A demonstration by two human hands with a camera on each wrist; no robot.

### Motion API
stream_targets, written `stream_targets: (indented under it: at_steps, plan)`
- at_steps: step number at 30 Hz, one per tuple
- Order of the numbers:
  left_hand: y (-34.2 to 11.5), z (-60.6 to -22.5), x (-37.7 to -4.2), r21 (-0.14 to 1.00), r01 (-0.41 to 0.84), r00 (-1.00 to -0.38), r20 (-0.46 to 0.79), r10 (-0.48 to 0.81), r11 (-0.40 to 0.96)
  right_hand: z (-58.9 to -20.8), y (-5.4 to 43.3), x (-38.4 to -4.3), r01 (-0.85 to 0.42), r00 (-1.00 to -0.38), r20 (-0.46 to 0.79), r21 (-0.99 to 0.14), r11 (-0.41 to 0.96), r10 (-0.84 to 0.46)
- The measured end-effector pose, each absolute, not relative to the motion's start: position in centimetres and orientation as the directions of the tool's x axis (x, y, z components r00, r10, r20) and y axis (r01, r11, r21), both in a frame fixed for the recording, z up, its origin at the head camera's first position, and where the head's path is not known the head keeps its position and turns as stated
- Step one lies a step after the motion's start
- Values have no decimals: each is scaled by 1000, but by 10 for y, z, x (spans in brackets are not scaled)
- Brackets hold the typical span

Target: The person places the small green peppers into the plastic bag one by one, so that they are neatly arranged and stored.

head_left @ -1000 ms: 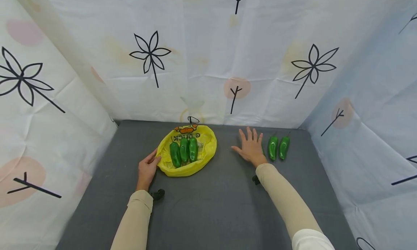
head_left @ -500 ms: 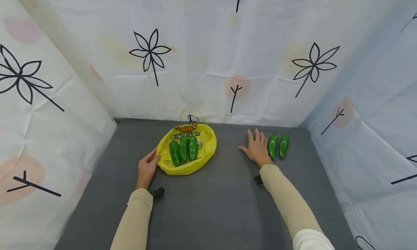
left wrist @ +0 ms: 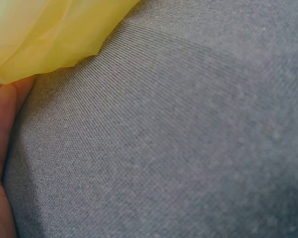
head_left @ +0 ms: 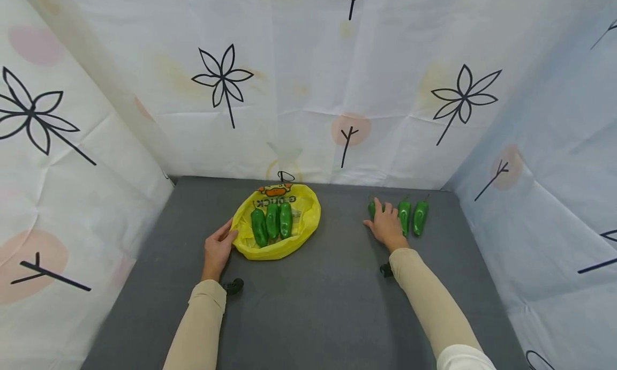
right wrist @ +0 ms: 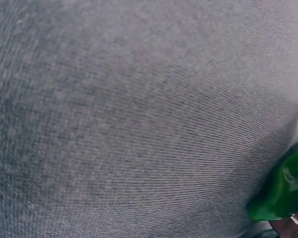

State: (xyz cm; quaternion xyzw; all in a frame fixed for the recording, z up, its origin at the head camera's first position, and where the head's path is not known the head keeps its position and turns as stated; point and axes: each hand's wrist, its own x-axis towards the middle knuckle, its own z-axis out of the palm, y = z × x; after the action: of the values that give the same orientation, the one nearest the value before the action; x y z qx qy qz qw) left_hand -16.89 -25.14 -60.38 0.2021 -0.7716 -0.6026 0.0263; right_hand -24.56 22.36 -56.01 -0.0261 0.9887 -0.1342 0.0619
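Observation:
On the left, my left hand holds the rim of a round yellow plastic bag, thumb over the edge. The left wrist view shows fingers at the edge of the yellow plastic. Inside the bag lie three green jalapeño peppers. My right hand is over another green pepper, its fingers curled about it; part of the pepper is hidden. In the right wrist view this glossy pepper lies among the fingers at the lower right. Two more peppers lie just right of that hand.
A dark grey cloth-covered table lies under everything. White patterned curtains rise behind it and along both sides. Dark wrist cameras sit on the wrists near the table surface.
My right hand has moved right, and its spread fingers have curled in around the leftmost pepper of the right-hand row. The left hand and bag have stayed put.

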Motion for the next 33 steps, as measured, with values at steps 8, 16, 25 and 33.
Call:
stream_targets:
  at_steps: [8, 16, 25, 33]
  plan:
    - [-252, -605, -169, 931, -300, -911, -216, -351, 206, -558, 223, -248, -7, -989, -136, -295, 955, -49]
    - [-251, -604, -169, 943, -277, -916, -201, -348, 185, -553, 220, -249, 51, -986, -165, -402, 914, -17]
    - [-251, -602, -169, 939, -285, -916, -208, -344, 192, -544, 214, -247, 38, -989, -139, -504, 863, -38]
    - [-252, -602, -168, 924, -310, -911, -221, -347, 225, -537, 208, -251, 29, -989, -134, -572, 820, -58]
